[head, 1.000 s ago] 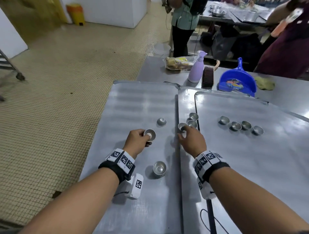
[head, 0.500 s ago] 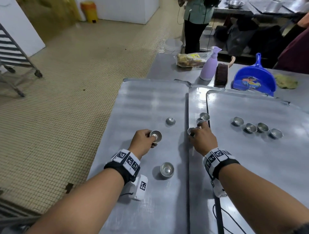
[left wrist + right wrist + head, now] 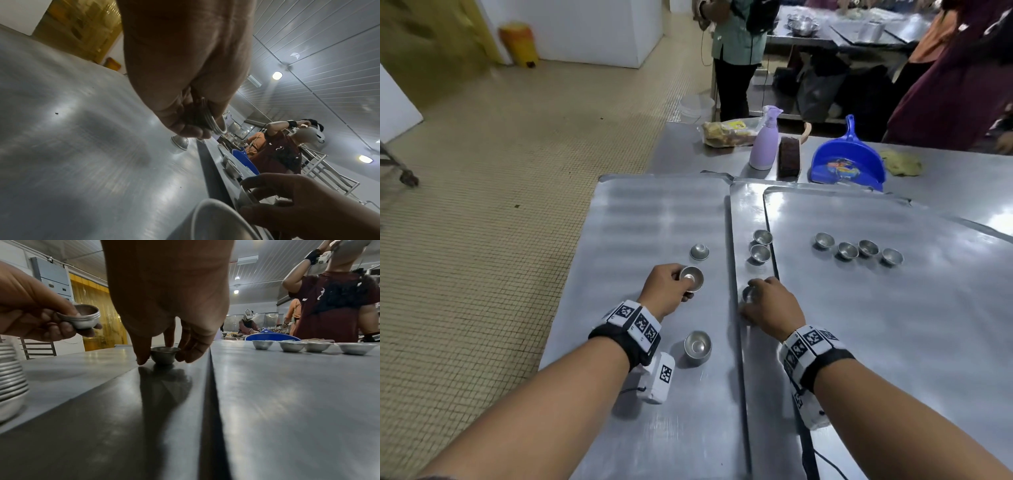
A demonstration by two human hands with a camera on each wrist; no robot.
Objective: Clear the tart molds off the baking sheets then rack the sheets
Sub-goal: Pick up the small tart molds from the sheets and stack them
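We're at the steel bench (image 3: 945, 178), and three flat, brushed-metal baking sheets cover most of it: the left sheet (image 3: 654, 212), a middle sheet (image 3: 746, 212) showing only as a strip, and the right sheet (image 3: 893, 308) lapping over it. None is racked yet, so by our reckoning we're partway through the clearing and the racking is all to come.

At the far edge of the bench sit a blue plastic dustpan (image 3: 846, 161) and a lilac spray bottle (image 3: 765, 144), well apart from the work.

Now the hands. Our left hand (image 3: 666, 291) has its fingers curled round a small nested stack of molds (image 3: 82, 319), held just above the left sheet. Our right hand (image 3: 774, 305) is down on the middle strip, fingers (image 3: 141, 353) closing either side of a single mold (image 3: 164, 356) that looks to be sitting on the metal; the grasp is forming, not yet lifted.

A taller nested stack (image 3: 698, 346) stands on the near part of the left sheet: that's the finished share. Left to collect: one upside-down mold (image 3: 699, 251) on the left sheet, two (image 3: 761, 245) further up the strip, and a row of four (image 3: 858, 249) on the right sheet. All are little round cups of thin, dull-shiny metal with flared rims.
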